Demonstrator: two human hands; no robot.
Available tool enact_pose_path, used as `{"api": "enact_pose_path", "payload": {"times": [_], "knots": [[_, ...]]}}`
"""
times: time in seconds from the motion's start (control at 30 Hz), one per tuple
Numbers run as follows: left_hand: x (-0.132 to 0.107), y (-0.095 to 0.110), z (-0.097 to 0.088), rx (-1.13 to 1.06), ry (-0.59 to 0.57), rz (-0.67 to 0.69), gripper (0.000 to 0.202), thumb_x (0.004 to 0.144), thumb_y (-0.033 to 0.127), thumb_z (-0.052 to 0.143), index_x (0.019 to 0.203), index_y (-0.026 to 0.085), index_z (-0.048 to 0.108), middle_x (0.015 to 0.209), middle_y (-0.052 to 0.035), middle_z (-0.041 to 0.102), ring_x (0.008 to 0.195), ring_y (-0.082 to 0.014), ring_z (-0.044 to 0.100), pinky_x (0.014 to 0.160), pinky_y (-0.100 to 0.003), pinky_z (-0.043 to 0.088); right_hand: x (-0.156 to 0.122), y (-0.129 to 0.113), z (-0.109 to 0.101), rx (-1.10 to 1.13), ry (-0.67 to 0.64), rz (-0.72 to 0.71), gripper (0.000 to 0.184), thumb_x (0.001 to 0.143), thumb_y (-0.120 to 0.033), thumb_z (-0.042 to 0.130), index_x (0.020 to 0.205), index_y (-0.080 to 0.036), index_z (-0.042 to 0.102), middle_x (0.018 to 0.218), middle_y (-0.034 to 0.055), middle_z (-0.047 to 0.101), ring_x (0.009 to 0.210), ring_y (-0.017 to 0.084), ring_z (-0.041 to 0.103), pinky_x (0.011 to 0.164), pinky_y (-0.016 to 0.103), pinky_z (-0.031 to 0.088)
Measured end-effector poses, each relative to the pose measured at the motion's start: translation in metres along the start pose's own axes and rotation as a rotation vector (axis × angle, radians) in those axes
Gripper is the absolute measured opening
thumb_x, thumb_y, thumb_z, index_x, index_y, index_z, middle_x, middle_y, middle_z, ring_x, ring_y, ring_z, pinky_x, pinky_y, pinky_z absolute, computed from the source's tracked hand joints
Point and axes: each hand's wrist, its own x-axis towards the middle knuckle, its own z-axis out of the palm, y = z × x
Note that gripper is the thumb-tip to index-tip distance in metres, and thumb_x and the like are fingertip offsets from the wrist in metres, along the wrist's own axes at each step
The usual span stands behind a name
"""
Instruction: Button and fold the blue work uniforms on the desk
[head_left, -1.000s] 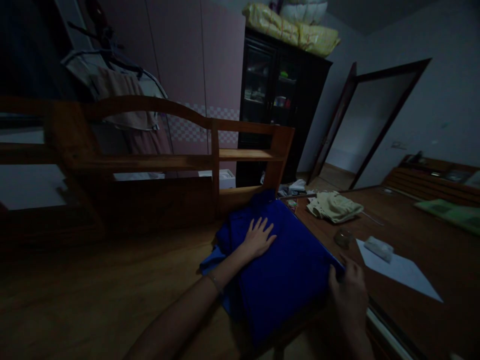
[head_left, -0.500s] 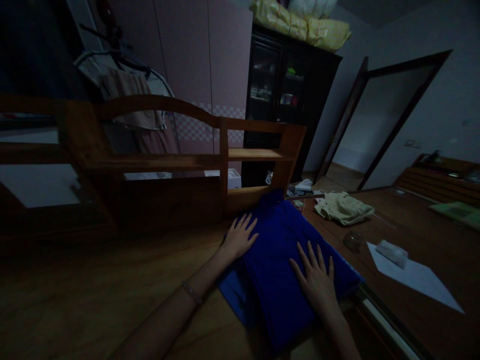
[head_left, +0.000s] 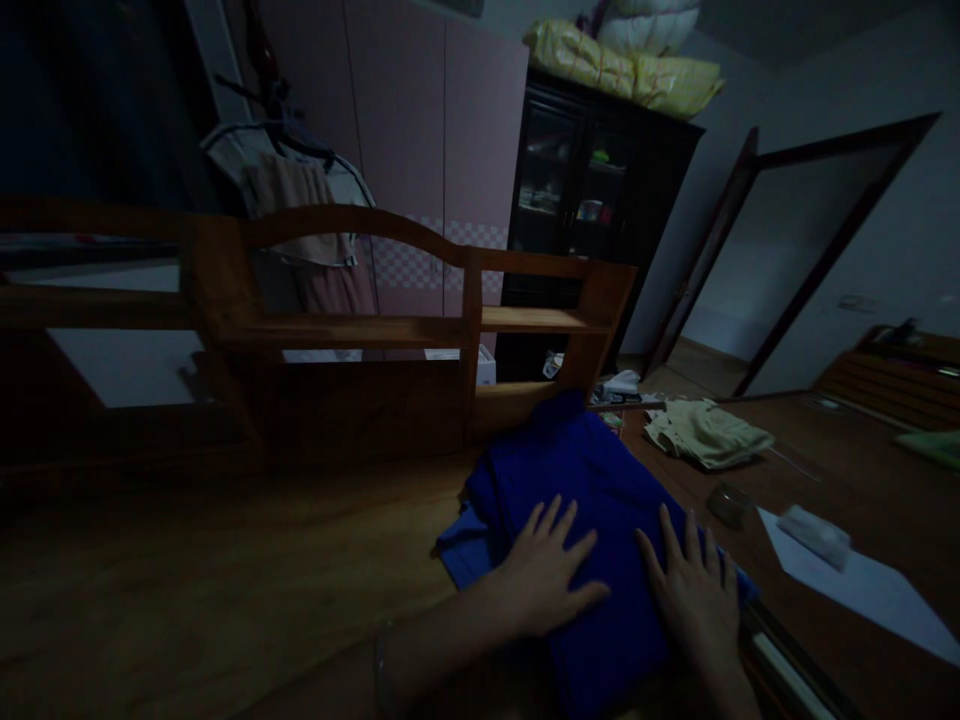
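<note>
A folded blue garment [head_left: 577, 480] lies on a wooden surface [head_left: 225, 570] in front of a wooden shelf unit. My left hand [head_left: 551, 570] rests flat on the near part of the garment, fingers spread. Beside it, my right hand [head_left: 694, 590] also lies flat on the cloth near its right edge, fingers apart. Neither hand holds anything.
A wooden shelf unit [head_left: 390, 330] stands behind the garment. To the right lie a folded pale yellow garment [head_left: 709, 432], a small round dish [head_left: 729, 503] and a white sheet [head_left: 862, 585] with a small packet [head_left: 816, 533]. A dark cabinet [head_left: 592, 210] and open doorway [head_left: 780, 270] are further back.
My left hand has slid from the garment's far left corner back toward me, close to my right hand. The right hand went from gripping the edge to lying flat.
</note>
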Motion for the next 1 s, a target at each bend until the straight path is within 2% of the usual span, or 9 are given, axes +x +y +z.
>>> {"api": "enact_pose_path", "payload": {"times": [0.07,0.13,0.37,0.5,0.7,0.83,0.9,0.93,1.0], "knots": [[-0.015,0.017,0.004,-0.024,-0.047,0.056,0.068,0.085,0.065,0.025,0.142,0.027,0.025,0.152,-0.0074,0.011,0.139,-0.0301,0.007,0.110,-0.053,0.014,0.000,-0.002,0.000,0.022,0.001,-0.002,0.054,0.088,-0.049,0.027,0.126,-0.022,0.053,0.137,0.0124,0.042,0.131,0.033,0.028,0.100,0.061,0.024],[-0.025,0.025,0.006,-0.017,-0.051,0.059,0.069,0.086,0.064,0.024,0.143,0.025,0.022,0.152,-0.0082,0.010,0.139,-0.0293,0.007,0.111,-0.053,0.011,-0.001,-0.003,0.000,0.037,0.005,-0.010,0.052,0.087,-0.048,0.029,0.125,-0.022,0.054,0.137,0.0127,0.042,0.131,0.034,0.028,0.099,0.061,0.024],[-0.032,0.023,0.005,-0.020,-0.006,0.065,0.068,0.087,0.061,0.028,0.143,0.024,0.021,0.152,-0.0093,0.011,0.139,-0.0285,0.009,0.112,-0.052,0.011,-0.006,-0.007,0.002,0.044,0.065,0.008,0.054,0.085,-0.045,0.030,0.126,-0.021,0.054,0.140,0.0126,0.038,0.131,0.035,0.027,0.099,0.061,0.024],[-0.038,0.027,0.011,-0.042,0.016,0.039,0.065,0.089,0.058,0.025,0.143,0.024,0.021,0.152,-0.0074,0.014,0.139,-0.0264,0.010,0.113,-0.051,0.011,-0.012,-0.006,0.005,0.060,0.082,-0.011,0.051,0.083,-0.042,0.031,0.121,-0.022,0.058,0.136,0.0123,0.044,0.131,0.034,0.028,0.099,0.062,0.024],[-0.061,0.032,0.013,-0.011,0.000,0.028,0.063,0.091,0.052,0.027,0.145,0.022,0.014,0.152,-0.0060,0.009,0.140,-0.0235,0.007,0.113,-0.050,0.013,-0.034,0.012,0.024,0.082,0.089,-0.197,0.053,0.083,-0.027,0.021,0.103,-0.017,0.069,0.136,0.0103,0.045,0.138,0.032,0.009,0.103,0.064,0.016],[-0.070,0.031,0.020,-0.006,-0.022,0.043,0.067,0.090,0.053,0.030,0.145,0.018,0.015,0.151,-0.0081,0.009,0.139,-0.0249,0.009,0.113,-0.050,0.018,-0.047,0.021,0.036,0.106,0.043,-0.223,0.049,0.080,-0.026,0.026,0.101,-0.018,0.069,0.136,0.0093,0.045,0.139,0.031,0.004,0.104,0.065,0.015],[-0.074,0.033,0.023,0.032,-0.063,0.023,0.066,0.089,0.051,0.034,0.143,0.014,0.024,0.148,-0.0125,0.020,0.137,-0.0264,0.019,0.111,-0.049,0.026,-0.052,0.018,0.028,0.168,-0.013,-0.246,0.046,0.077,-0.032,0.032,0.098,-0.019,0.070,0.132,0.0107,0.049,0.137,0.035,0.011,0.104,0.065,0.017],[-0.078,0.037,0.022,0.060,-0.087,0.010,0.060,0.089,0.046,0.037,0.140,0.015,0.032,0.144,-0.0138,0.030,0.134,-0.0270,0.028,0.108,-0.049,0.032,-0.054,0.015,0.019,0.219,-0.059,-0.253,0.044,0.076,-0.037,0.036,0.097,-0.020,0.071,0.129,0.0119,0.052,0.135,0.037,0.019,0.103,0.064,0.021],[-0.093,0.048,0.017,0.105,-0.110,0.013,0.045,0.089,0.034,0.042,0.132,0.025,0.046,0.133,-0.0124,0.048,0.124,-0.0273,0.045,0.098,-0.049,0.043,-0.064,0.003,-0.012,0.363,-0.192,-0.235,0.043,0.071,-0.048,0.043,0.095,-0.025,0.071,0.119,0.0127,0.059,0.124,0.038,0.041,0.097,0.061,0.035]]}}
